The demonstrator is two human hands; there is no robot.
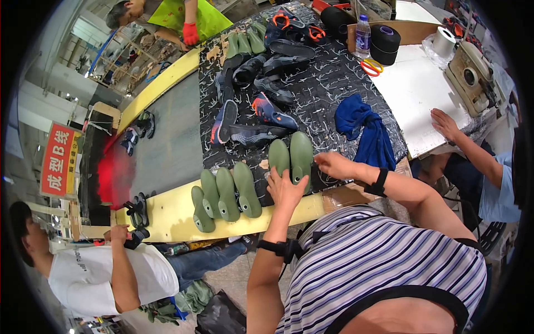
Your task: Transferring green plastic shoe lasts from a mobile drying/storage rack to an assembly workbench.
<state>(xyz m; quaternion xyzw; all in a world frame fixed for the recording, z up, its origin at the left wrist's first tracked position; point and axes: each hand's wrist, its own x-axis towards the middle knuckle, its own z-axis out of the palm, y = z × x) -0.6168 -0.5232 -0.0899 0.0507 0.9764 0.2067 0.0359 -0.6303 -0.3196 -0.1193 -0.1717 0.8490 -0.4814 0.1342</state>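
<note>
Progress: seemingly four placed, two left | green shoe forms [226, 199]: four rowed near left on the worktop [320, 83], a pair [301, 153] to their right; far cluster [243, 43] uncountable | left hand [286, 191]: spread over the pair, firm grip cannot be told | right hand [335, 166]: grip released, empty, just beside

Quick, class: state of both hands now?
Left hand: open, spread over two green shoe lasts; contact unclear.
Right hand: partly open beside them, nothing visibly held.
</note>
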